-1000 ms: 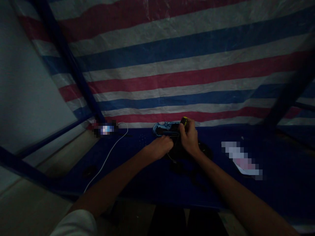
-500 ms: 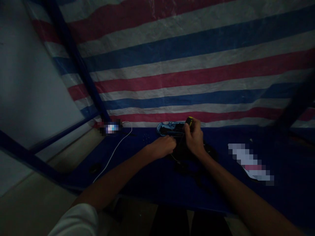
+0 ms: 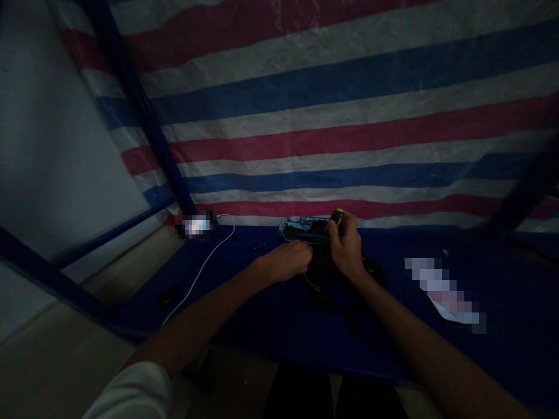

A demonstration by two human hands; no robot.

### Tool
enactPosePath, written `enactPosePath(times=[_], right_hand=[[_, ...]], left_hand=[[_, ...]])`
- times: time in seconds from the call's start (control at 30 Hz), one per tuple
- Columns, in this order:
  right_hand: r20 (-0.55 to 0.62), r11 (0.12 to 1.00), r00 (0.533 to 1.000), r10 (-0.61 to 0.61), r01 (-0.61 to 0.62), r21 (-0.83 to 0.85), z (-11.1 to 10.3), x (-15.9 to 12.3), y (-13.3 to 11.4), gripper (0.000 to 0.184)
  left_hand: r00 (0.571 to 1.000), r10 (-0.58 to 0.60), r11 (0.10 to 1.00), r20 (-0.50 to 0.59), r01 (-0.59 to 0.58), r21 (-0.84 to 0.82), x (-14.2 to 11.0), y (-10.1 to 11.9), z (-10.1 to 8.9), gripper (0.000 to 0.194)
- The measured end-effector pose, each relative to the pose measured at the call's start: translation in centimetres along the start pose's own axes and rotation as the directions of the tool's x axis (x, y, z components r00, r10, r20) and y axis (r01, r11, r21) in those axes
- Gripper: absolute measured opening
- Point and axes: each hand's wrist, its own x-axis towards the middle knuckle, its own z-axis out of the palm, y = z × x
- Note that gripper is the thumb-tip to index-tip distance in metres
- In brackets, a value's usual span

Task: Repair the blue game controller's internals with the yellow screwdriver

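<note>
The scene is very dim. My right hand (image 3: 346, 247) is closed round a dark tool with a yellow tip (image 3: 336, 216), held upright over a black object (image 3: 325, 269) on the dark blue table top (image 3: 271, 308). My left hand (image 3: 292, 261) is curled into a pinch beside that object, touching it or a thin wire at its left edge; what the fingers hold is too dark to name. Just behind the hands lies a light blue tray-like case (image 3: 297, 227).
A white cable (image 3: 198, 273) runs from a blurred lit patch (image 3: 195, 225) toward the table's front left. A small dark disc (image 3: 166, 298) lies near it. A blurred paper (image 3: 445, 291) lies at right. A striped tarp (image 3: 332, 116) and blue frame bars (image 3: 144, 122) stand behind.
The view has shifted slightly; both hands stay together over the black object with almost no change in pose.
</note>
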Motion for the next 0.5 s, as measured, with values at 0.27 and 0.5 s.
enactPosePath(times=[0.27, 0.5], right_hand=[[0.006, 1.000, 1.000, 0.030, -0.030, 0.010, 0.0, 0.0, 0.2, 0.042], [0.009, 1.000, 1.000, 0.022, -0.022, 0.017, -0.1, 0.0, 0.0, 0.042]], left_hand=[[0.980, -0.176, 0.902, -0.096, 0.122, -0.413, -2.3, -4.3, -1.9, 0.007], [0.886, -0.458, 0.705, -0.073, 0.312, -0.636, -4.3, -9.3, -0.6, 0.008]])
